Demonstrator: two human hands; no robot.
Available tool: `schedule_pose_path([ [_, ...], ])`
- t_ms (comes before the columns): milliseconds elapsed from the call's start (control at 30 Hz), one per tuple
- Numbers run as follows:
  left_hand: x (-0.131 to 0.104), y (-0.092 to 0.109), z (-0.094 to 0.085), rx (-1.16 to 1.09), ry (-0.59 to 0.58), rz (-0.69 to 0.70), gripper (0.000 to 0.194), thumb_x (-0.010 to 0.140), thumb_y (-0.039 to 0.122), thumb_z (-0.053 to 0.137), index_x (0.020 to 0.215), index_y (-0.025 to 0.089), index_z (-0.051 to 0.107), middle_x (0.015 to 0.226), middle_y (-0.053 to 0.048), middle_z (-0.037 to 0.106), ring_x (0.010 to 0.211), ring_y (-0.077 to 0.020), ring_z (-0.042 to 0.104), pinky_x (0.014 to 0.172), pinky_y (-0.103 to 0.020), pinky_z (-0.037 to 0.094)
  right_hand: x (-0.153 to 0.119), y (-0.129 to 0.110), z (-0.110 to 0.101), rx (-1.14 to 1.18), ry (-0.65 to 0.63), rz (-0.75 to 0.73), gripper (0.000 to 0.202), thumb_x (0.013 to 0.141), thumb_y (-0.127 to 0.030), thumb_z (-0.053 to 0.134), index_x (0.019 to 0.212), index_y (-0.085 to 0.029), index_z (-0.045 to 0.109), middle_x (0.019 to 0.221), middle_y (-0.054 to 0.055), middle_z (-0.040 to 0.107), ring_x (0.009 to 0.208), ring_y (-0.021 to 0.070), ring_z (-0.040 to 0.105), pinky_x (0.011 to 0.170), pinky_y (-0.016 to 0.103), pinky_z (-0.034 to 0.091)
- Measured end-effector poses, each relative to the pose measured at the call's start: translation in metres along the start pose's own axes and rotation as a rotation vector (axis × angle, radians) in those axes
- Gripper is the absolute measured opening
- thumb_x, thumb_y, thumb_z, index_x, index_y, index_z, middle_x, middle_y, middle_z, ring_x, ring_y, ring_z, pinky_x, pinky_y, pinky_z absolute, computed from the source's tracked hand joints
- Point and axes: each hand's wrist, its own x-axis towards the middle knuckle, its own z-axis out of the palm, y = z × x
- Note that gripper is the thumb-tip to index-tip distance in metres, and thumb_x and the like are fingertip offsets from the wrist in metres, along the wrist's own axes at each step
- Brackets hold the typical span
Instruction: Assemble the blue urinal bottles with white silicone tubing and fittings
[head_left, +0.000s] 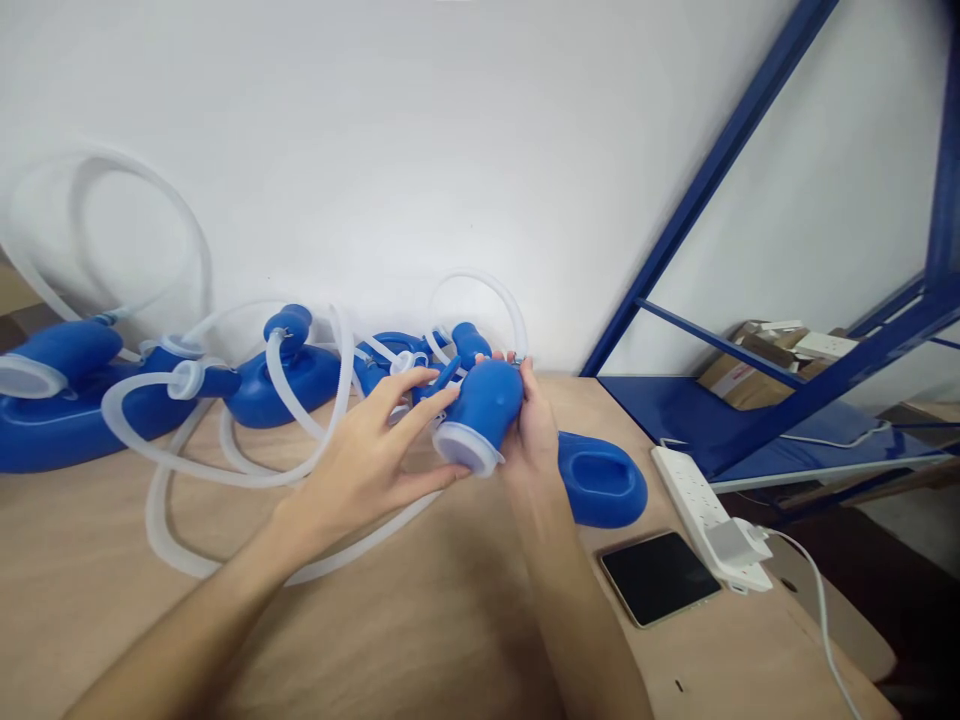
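In the middle of the head view I hold a blue, cup-shaped urinal funnel (496, 396), tilted with its translucent white lid (463, 447) facing down and toward me. My right hand (534, 432) is wrapped round its far right side, part of the fingers hidden behind it. My left hand (367, 450) has its thumb at the lid's rim and its fingertips against the funnel's left side, by a narrow blue piece. A clear hose (491, 283) arches up behind the funnel. Under my right wrist lies a blue urinal bottle (606, 480) with a recessed grip.
Along the wall to the left stand several blue urinal bottles (283, 388) with tangled clear hoses (180, 566). A phone (660, 577) and a white power strip (694, 495) with a charger lie right. Beyond is a blue metal shelf (630, 400) holding a cardboard box (739, 380).
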Motion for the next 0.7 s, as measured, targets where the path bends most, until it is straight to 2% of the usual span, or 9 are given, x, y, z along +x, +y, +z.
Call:
schedule_pose_path([
  [67,0.0,-0.001,0.005,0.038,0.08,0.065,0.064,0.096,0.045,0.076,0.152,0.027,0.052,0.129,-0.015,0.067,0.114,-0.0317,0.07,0.09,-0.044,0.062,0.002,0.004,0.0,-0.017,0.057,-0.057,0.028,0.103,-0.05,0.059,0.107,-0.024,0.067,0.108,0.003,0.081,0.104,0.019,0.077,0.095,0.036,0.064],
  [133,0.0,0.002,0.009,0.026,0.121,0.093,0.069,0.093,0.048,0.078,0.152,0.025,0.051,0.122,-0.014,0.071,0.109,-0.031,0.072,0.087,-0.042,0.063,0.002,0.007,0.002,-0.035,0.105,-0.145,0.033,0.105,-0.051,0.053,0.111,-0.022,0.068,0.117,0.005,0.08,0.112,0.0194,0.075,0.1,0.037,0.062],
  [233,-0.002,0.008,0.018,-0.03,0.144,-0.06,0.072,0.09,0.057,0.078,0.15,0.024,0.053,0.126,-0.015,0.071,0.111,-0.0317,0.073,0.087,-0.042,0.065,-0.005,0.011,0.008,-0.119,0.152,-0.354,0.038,0.104,-0.054,0.052,0.113,-0.021,0.069,0.127,0.007,0.077,0.121,0.0206,0.072,0.106,0.038,0.058],
  [333,-0.002,0.009,0.029,-0.093,0.188,-0.245,0.056,0.096,0.048,0.074,0.144,0.024,0.06,0.128,-0.013,0.074,0.114,-0.0303,0.074,0.095,-0.044,0.065,-0.012,0.016,0.011,-0.222,0.148,-0.501,0.039,0.102,-0.06,0.053,0.111,-0.024,0.065,0.129,0.007,0.075,0.121,0.0219,0.071,0.106,0.039,0.057],
  [433,-0.003,0.002,0.036,-0.214,0.176,-0.293,0.051,0.097,0.043,0.075,0.143,0.023,0.065,0.135,-0.012,0.074,0.12,-0.0297,0.073,0.101,-0.043,0.065,-0.014,0.02,0.01,-0.254,0.148,-0.562,0.035,0.101,-0.061,0.054,0.108,-0.027,0.057,0.125,0.004,0.074,0.116,0.0207,0.073,0.103,0.039,0.058],
  [567,-0.004,-0.007,0.04,-0.337,0.176,-0.275,0.053,0.095,0.038,0.077,0.146,0.024,0.066,0.139,-0.012,0.074,0.125,-0.0299,0.072,0.104,-0.044,0.064,-0.011,0.02,0.007,-0.274,0.171,-0.585,0.034,0.102,-0.062,0.052,0.11,-0.029,0.05,0.125,0.003,0.074,0.113,0.0191,0.073,0.1,0.038,0.059],
  [700,-0.007,-0.004,0.047,-0.417,0.213,-0.337,0.05,0.095,0.04,0.076,0.142,0.023,0.07,0.139,-0.012,0.074,0.124,-0.0306,0.073,0.096,-0.04,0.067,-0.009,0.02,0.007,-0.281,0.191,-0.584,0.035,0.101,-0.063,0.052,0.109,-0.03,0.047,0.126,0.004,0.073,0.114,0.0202,0.073,0.097,0.039,0.061],
])
